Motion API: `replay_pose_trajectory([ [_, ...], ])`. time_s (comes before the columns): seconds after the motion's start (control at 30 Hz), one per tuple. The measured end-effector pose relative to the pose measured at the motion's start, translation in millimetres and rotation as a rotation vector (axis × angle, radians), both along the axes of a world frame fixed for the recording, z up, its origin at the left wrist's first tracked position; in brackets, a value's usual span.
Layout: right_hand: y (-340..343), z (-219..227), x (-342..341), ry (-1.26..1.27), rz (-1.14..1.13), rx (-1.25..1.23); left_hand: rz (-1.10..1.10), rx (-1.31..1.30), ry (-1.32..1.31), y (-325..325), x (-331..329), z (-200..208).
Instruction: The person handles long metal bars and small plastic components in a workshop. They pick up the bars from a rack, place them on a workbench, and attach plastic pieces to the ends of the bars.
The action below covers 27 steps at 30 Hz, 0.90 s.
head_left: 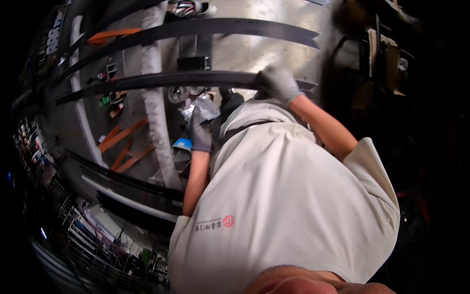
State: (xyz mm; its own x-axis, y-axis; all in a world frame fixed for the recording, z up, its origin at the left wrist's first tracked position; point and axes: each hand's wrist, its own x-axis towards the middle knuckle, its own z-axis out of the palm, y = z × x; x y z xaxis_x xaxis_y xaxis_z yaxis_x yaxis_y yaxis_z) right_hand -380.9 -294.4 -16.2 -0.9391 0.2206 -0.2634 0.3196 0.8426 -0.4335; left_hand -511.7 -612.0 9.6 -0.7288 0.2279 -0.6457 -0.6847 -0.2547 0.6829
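Left hand grips silver bag, contents unclear; right hand curls over dark bar.

Landmark: padded beam, white, mottled with grey blotches. Right of the beam, your left hand shows a mid-grey glove; farther right of the beam, your right hand shows a paler grey one. Near bar, crossing the beam: plain charcoal. Just right of the beam: plastic bag, shiny silver; box, bright blue above white. Left of the beam: trestle legs, plain orange. Well right of the beam, your shirt: off-white, red round emblem.
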Motion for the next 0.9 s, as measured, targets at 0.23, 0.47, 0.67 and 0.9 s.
replay_pose_trajectory([
  [0.23, -3, 22, -9, 0.206, -0.024, 0.038, -0.035, 0.019, -0.092, -39, -20, -11],
  [0.47, 36, 61, -12, 0.157, -0.043, -0.019, -0.004, 0.255, -0.230, -61, -34, -38],
  [0.67, 75, 84, -5, 0.299, -0.108, 0.070, -0.003, 0.068, -0.098, -54, -42, -34],
  [0.9, 91, 78, 17, 0.392, -0.190, 0.095, 0.006, 0.161, -0.178, -55, -44, -57],
])
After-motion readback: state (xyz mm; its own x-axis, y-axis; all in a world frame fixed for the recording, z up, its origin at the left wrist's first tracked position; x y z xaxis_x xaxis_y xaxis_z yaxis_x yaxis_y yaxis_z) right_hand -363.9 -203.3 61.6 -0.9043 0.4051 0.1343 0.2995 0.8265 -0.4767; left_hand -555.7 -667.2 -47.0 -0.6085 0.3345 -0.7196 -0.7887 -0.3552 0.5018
